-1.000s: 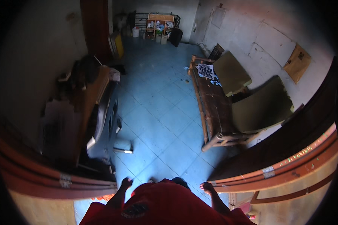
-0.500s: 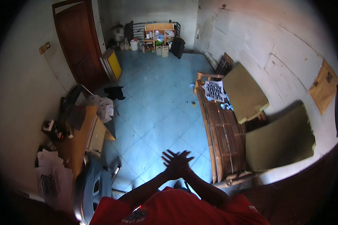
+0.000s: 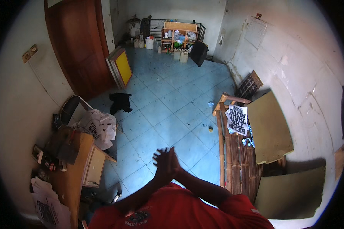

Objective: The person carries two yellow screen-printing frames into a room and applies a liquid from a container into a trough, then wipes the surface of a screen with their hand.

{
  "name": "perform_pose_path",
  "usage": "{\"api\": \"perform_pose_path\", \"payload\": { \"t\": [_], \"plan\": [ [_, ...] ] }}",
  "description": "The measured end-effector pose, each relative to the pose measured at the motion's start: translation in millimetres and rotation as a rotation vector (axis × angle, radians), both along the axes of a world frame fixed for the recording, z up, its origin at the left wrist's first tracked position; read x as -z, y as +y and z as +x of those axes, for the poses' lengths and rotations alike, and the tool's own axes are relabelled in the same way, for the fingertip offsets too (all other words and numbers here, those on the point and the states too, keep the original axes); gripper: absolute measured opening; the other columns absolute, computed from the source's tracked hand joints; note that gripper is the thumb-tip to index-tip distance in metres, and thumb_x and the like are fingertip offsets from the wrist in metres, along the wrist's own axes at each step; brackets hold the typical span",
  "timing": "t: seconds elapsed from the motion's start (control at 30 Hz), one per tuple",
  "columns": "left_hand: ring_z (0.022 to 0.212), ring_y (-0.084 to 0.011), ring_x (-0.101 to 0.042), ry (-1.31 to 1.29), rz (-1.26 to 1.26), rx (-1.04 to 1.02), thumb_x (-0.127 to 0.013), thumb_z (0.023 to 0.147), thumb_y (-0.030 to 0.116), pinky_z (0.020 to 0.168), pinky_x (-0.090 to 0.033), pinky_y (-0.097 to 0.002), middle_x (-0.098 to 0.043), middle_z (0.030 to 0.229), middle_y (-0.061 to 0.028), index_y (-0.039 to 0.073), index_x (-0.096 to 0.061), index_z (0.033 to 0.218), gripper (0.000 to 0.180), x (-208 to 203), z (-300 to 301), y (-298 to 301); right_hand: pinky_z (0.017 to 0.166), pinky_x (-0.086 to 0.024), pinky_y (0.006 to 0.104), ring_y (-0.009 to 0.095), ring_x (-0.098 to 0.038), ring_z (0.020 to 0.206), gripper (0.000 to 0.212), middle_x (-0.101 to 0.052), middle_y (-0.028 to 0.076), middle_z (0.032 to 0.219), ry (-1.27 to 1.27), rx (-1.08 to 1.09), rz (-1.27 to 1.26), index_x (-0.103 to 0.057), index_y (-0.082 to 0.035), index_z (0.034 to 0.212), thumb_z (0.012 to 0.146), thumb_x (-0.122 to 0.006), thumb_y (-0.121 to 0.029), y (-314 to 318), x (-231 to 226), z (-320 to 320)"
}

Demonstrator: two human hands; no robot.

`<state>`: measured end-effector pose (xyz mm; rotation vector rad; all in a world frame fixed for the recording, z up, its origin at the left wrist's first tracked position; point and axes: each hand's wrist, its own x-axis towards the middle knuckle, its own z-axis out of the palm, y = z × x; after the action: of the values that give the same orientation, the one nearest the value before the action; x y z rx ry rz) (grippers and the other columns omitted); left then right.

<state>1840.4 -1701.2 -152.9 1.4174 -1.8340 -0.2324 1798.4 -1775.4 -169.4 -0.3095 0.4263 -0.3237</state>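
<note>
In front of my red shirt, my left hand (image 3: 162, 165) and my right hand (image 3: 174, 163) meet palm to palm, low in the middle of the view. The left fingers are spread apart and stretched out. My right hand lies against the left one with its fingers extended, and part of it is in shadow. I see nothing held between them. Beneath both hands lies the blue tiled floor (image 3: 168, 131).
On the left stands a wooden desk (image 3: 70, 181) with papers. A bamboo bench (image 3: 233, 160) with a printed sheet (image 3: 237, 120) and olive cushions (image 3: 269, 128) is on the right. A black cloth (image 3: 120, 103) lies on the floor. A shelf (image 3: 179, 26) with jugs stands at the back.
My hands have gone from overlapping with fingers fanned to pressed palm to palm, slightly to the left. The whole view has shifted, with the room's far end now further right.
</note>
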Motion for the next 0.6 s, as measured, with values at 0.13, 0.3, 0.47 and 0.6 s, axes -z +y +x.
{"api": "perform_pose_path", "payload": {
  "t": [0.13, 0.3, 0.47, 0.6],
  "plan": [
    [0.135, -0.0335, -0.015, -0.133, -0.004, 0.196, -0.041, 0.082, 0.056, 0.106, -0.012, -0.0533, -0.023, 0.143, -0.0172, 0.009, -0.029, 0.137, 0.073, -59.9, 45.9, -129.9, 0.106, -0.021, 0.0467, 0.032, -0.027, 0.13, 0.083, -0.026, 0.016, 0.142, -0.124, 0.325, -0.18, -0.024, -0.012, 0.14, 0.081, -0.021, -0.072, -107.7, -27.6, 27.7],
    [0.135, -0.034, -0.014, -0.285, 0.16, 0.225, -0.044, 0.08, 0.058, 0.106, -0.01, -0.0552, -0.021, 0.144, -0.0168, 0.012, -0.029, 0.137, 0.075, -37.1, 128.0, -274.6, 0.107, -0.016, 0.0499, 0.031, -0.022, 0.132, 0.087, -0.021, 0.014, 0.145, -0.172, 0.478, -0.115, -0.017, -0.01, 0.141, 0.081, -0.021, -0.072, -221.1, 15.9, 68.4],
    [0.13, -0.0293, -0.028, 0.074, 0.395, -0.094, -0.036, 0.092, 0.036, 0.108, -0.018, -0.0431, -0.036, 0.137, -0.0148, 0.011, -0.037, 0.133, 0.048, 140.4, 290.3, -355.4, 0.109, -0.013, 0.0426, 0.027, -0.02, 0.134, 0.081, -0.021, 0.013, 0.145, -0.16, -0.158, 0.116, -0.02, -0.002, 0.139, 0.087, -0.012, -0.064, -335.3, -16.7, 105.7],
    [0.111, -0.03, -0.049, -0.069, 0.9, -0.556, -0.043, 0.081, 0.012, 0.096, -0.038, -0.038, -0.05, 0.121, -0.0193, 0.003, -0.038, 0.132, 0.052, 283.8, 433.3, -223.0, 0.108, -0.018, 0.0404, 0.028, -0.027, 0.131, 0.072, -0.025, 0.014, 0.143, 0.038, -0.207, 0.002, -0.024, -0.001, 0.137, 0.091, -0.018, -0.056, -439.0, -27.3, 170.6]
  ]
}}
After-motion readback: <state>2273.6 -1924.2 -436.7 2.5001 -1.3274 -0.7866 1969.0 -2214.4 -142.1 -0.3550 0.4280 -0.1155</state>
